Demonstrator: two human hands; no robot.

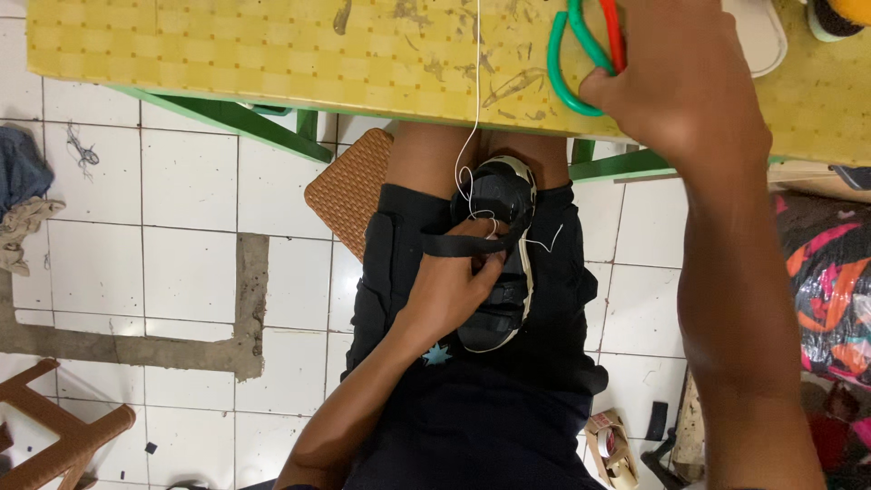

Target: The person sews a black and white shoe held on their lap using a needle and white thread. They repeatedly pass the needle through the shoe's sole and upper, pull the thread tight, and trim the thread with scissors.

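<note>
We are looking down on a black strapped sandal with a pale cream sole edge [497, 263] that is lying on the lap of a person in black shorts, and we are taking this sandal as our landmark. The left hand [454, 286] is resting on the sandal's left side, its fingers pinching a flat black fabric strap [454, 243] that is stretching out leftward from the sandal. A thin white thread [477, 100] is running from the sandal's upper end straight up across the worn yellow checked tabletop [272, 45] above it, and a loose end of the thread is curling just right of the sandal.

Up and to the right of the sandal, the right hand [676, 82] is lying on the tabletop, its fingers curling around the handles of a pair of scissors with 1 green loop and 1 red one [581, 54]; we are seeing it gripping them.

Left of the sandal, a brown woven mat [349, 191] is lying on the white tiled floor [181, 181], partly under the person's leg. Far below and left of the sandal, a brown wooden stool [63, 436] is standing at the frame's corner. Below and right of the sandal, a roll of tape [612, 445] is sitting on the floor.
</note>
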